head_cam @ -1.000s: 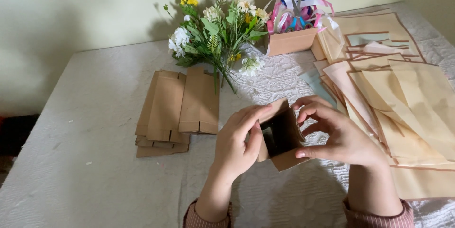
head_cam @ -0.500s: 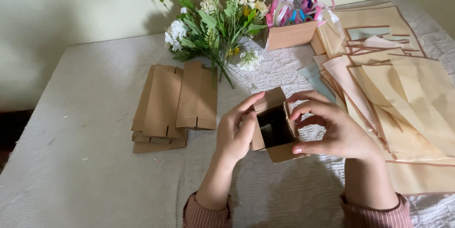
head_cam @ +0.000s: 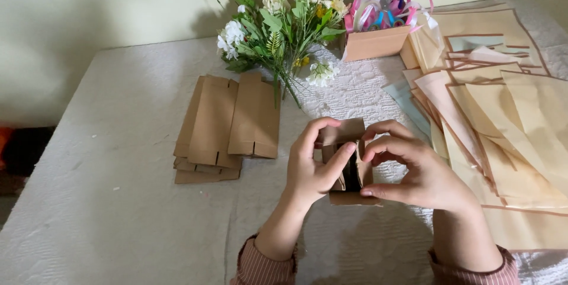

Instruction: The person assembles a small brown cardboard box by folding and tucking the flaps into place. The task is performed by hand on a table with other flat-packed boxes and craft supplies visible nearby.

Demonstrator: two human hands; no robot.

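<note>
Both of my hands hold a small brown cardboard box (head_cam: 348, 137) just above the white table (head_cam: 118, 226), near its middle. My left hand (head_cam: 313, 169) grips the box's left side, thumb pressed over the dark opening. My right hand (head_cam: 417, 172) wraps the right side, fingers curled over the top flap. The hands hide most of the box.
A stack of flat folded brown boxes (head_cam: 228, 122) lies to the left. A bunch of artificial flowers (head_cam: 278, 30) lies at the back. A brown box with coloured ribbons and scissors (head_cam: 378, 18) stands behind. Sheets of tan and pastel paper (head_cam: 509, 107) spread over the right side.
My hands have turned the box and pressed its sides closer; the dark opening looks narrower now. My left thumb has come across the opening.
</note>
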